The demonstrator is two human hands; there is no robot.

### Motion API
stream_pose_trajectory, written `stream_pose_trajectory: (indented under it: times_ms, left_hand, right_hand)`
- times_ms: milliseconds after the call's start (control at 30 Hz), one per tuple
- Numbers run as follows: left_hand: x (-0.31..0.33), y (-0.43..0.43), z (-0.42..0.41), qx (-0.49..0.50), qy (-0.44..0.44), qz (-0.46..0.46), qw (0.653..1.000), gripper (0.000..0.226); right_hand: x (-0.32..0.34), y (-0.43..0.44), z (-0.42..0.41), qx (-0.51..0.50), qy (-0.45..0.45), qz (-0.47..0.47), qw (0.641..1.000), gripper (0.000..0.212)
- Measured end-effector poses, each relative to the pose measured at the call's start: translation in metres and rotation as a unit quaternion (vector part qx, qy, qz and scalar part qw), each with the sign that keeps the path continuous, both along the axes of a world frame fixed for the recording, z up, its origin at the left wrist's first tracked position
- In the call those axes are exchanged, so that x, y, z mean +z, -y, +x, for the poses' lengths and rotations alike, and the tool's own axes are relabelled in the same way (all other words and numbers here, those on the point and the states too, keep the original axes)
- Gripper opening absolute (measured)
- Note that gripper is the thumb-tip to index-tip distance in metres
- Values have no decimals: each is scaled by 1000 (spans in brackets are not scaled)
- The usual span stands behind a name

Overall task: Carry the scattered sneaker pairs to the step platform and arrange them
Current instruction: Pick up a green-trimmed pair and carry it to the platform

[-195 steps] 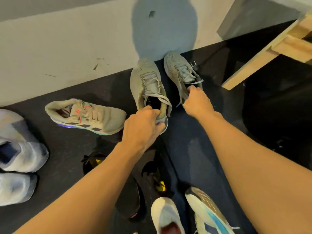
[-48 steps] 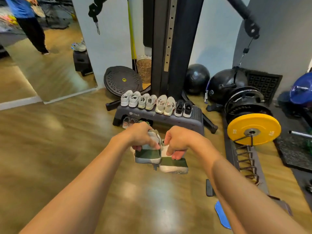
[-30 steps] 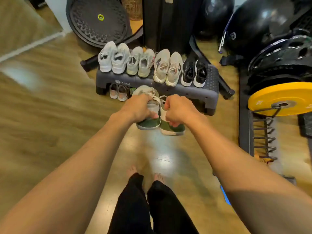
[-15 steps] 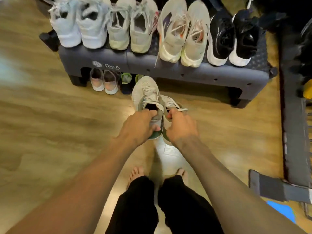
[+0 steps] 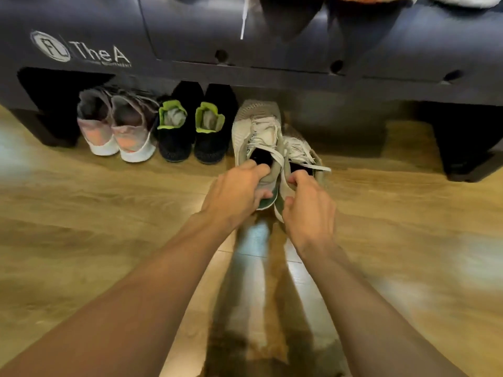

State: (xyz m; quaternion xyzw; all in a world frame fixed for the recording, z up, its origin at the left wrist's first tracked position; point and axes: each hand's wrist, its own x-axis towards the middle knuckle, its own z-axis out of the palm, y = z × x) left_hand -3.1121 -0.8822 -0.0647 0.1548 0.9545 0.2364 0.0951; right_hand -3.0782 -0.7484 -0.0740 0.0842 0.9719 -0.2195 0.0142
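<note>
left hand (image 5: 236,192): gripping heel of left sneaker (image 5: 257,137)
right hand (image 5: 309,210): gripping heel of right sneaker (image 5: 299,151)
sneakers: toes under step platform (image 5: 272,36), beside black pair (image 5: 194,131)

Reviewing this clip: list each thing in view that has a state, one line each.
Left hand: gripping the heel of the left grey sneaker.
Right hand: gripping the heel of the right grey sneaker.
Grey sneakers: toes under the step platform, laces loose.
Pink sneakers: paired under the platform, heels outward.
Black sneakers: paired beside them, heels outward.
</note>
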Motion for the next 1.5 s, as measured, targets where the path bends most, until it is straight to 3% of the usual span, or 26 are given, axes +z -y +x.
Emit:
stream_pose_trajectory:
  times_ms: [167,367,833,967,1067,1233,1367,1500]
  left_hand:
    - [-46,-2,-46,-1,-46,-9,999,22]
    - [-78,4,-83,30,-39,-18,999,18]
    - [-104,4,-125,67,21,-40,997,30]
    - [-94,-5,-119,105,30,-84,990,42]
    - [-68,-14,-101,135,52,-73,987,52]
    - [17,-10,-63,178,59,16,982,36]
    - [120,-4,-35,234,42,123,964,24]
    - [263,7,-3,280,0,271,921,13]
  right_hand:
    - [-52,-2,-46,-26,-68,7,997,31]
    - [-76,3,-95,-42,-103,3,994,28]
    - [-98,6,-121,-4,-78,4,997,30]
    - [-83,13,-124,-9,-11,1,1000,37]
    - [-51,20,-114,-18,49,-42,998,39]
    - [39,26,-82,-30,78,-118,989,38]
    - [143,28,-53,-44,68,-203,976,31]
    - [284,35,-31,-69,14,-319,945,25]
